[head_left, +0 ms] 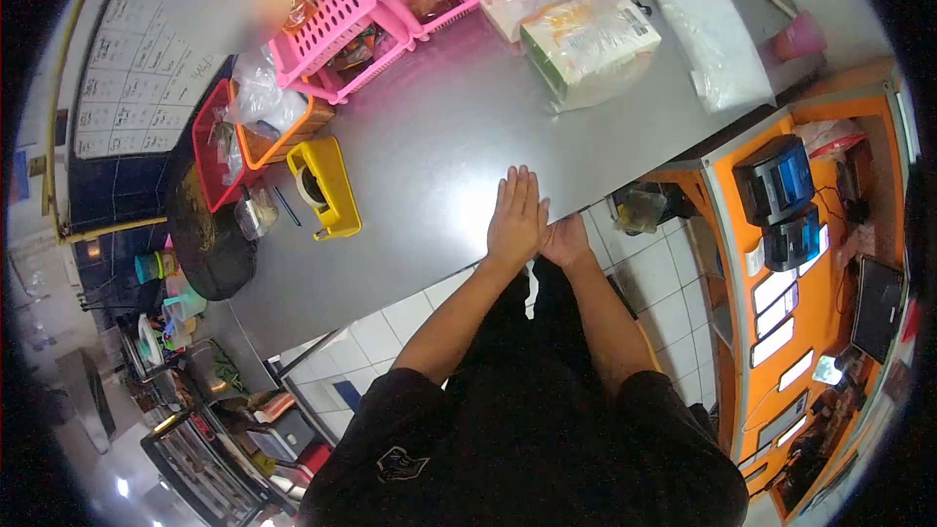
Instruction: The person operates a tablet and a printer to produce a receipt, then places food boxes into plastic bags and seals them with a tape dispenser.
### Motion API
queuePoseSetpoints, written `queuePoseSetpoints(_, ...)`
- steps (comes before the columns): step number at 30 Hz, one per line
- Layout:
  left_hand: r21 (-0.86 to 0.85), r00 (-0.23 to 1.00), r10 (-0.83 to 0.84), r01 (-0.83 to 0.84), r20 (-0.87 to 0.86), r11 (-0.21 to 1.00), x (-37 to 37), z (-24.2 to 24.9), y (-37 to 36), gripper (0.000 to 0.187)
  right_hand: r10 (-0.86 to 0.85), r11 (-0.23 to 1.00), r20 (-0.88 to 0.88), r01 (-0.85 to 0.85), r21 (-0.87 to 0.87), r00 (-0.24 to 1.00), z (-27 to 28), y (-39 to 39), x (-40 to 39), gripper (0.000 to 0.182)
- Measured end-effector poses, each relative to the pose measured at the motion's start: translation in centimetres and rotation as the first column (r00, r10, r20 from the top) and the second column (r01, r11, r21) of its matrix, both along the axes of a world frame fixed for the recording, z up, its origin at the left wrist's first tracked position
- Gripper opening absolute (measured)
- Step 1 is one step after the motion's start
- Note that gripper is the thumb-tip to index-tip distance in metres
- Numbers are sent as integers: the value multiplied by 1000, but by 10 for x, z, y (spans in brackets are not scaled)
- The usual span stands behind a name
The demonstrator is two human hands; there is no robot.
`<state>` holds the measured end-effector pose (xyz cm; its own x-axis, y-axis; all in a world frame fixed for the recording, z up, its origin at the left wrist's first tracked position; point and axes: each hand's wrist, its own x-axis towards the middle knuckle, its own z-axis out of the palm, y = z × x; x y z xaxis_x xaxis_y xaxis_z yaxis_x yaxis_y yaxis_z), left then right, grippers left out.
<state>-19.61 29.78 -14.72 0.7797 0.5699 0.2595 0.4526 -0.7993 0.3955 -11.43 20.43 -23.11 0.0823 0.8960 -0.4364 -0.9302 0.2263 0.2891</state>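
Observation:
My left hand (pixel 515 217) lies flat on the steel counter (pixel 439 137) near its front edge, fingers straight and together, holding nothing. My right hand (pixel 566 239) is at the counter's edge just beside it, partly tucked under the left hand's side, fingers curled; whether it grips anything is unclear. A white strip (pixel 531 288) hangs down below the two hands in front of my dark shirt.
A yellow tape dispenser (pixel 327 185) sits left of my hands. Pink baskets (pixel 390 0), a red tray (pixel 217 141) with bags, a bagged box (pixel 586 39) and a white bag (pixel 722 44) line the counter's far side. An orange counter with printers (pixel 781 190) stands right.

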Motion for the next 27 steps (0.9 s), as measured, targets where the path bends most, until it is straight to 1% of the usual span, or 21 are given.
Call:
queuePoseSetpoints(2,33,980,-199,199,-17,979,-4,6,-9,53,-53,994,-161,68,89,986,-6,-7,0,41)
queuePoseSetpoints(3,24,961,-262,265,-92,964,-7,3,-15,55,-56,993,-163,72,89,985,-8,-11,-3,41)
queuePoseSetpoints(4,25,959,-267,271,-92,962,-7,1,-18,55,-9,998,-3,9,-63,1000,-5,-15,-9,38)
queuePoseSetpoints(5,29,940,-331,334,-83,942,-8,-1,-20,57,60,974,146,-26,-224,987,-3,-19,-12,35)
queuePoseSetpoints(6,31,916,-395,398,-74,917,-9,-4,-21,59,50,974,146,-16,-225,988,-2,-22,-11,35)
queuePoseSetpoints(8,-14,890,-451,451,-60,892,-11,-3,-25,61,-26,996,57,21,84,998,-15,-34,-12,34)
queuePoseSetpoints(10,-77,790,-610,606,-61,792,-13,-12,-39,65,-86,994,105,79,72,991,-40,-52,-23,36)
queuePoseSetpoints(11,-187,782,-624,610,-18,770,-12,-16,-48,65,-137,989,153,128,70,979,-41,-58,-20,38)
queuePoseSetpoints(12,-193,757,-654,641,-1,743,-5,-21,-58,65,-164,986,179,164,17,970,-41,-72,-17,39)
queuePoseSetpoints(14,-244,691,-722,708,44,662,7,-36,-89,65,-208,963,188,235,-133,960,-8,-100,-1,41)
queuePoseSetpoints(16,-280,672,-731,729,116,625,41,-42,-121,61,-257,919,207,304,-249,944,22,-125,25,43)
queuePoseSetpoints(18,-381,619,-768,758,164,529,86,-47,-146,61,-302,865,239,371,-337,923,34,-146,61,45)
queuePoseSetpoints(19,-416,620,-763,752,183,511,109,-45,-155,56,-325,838,255,402,-368,911,24,-159,80,46)
queuePoseSetpoints(20,-418,607,-769,762,198,494,129,-51,-160,56,-334,827,266,417,-377,904,-5,-180,98,46)
queuePoseSetpoints(21,-294,540,-839,815,72,499,150,-60,-164,53,-374,792,289,466,-394,881,-59,-209,119,50)
queuePoseSetpoints(22,-172,475,-878,861,-67,479,167,-66,-168,49,-412,754,309,511,-413,857,-90,-230,138,56)
queuePoseSetpoints(23,-238,604,-797,778,29,581,183,-64,-170,46,-420,742,312,520,-423,853,-90,-235,157,56)
queuePoseSetpoints(24,-315,719,-687,680,108,662,195,-58,-168,43,-421,683,238,478,-552,875,-83,-233,177,58)
queuePoseSetpoints(25,-378,769,-625,624,138,684,203,-54,-163,42,-435,616,156,420,-667,887,-81,-236,186,60)
queuePoseSetpoints(26,-437,812,-562,568,158,697,205,-51,-155,41,-456,607,149,429,-669,877,-95,-249,188,60)
queuePoseSetpoints(27,-394,816,-567,560,113,728,199,-45,-146,40,-390,578,208,414,-703,897,-107,-260,188,59)
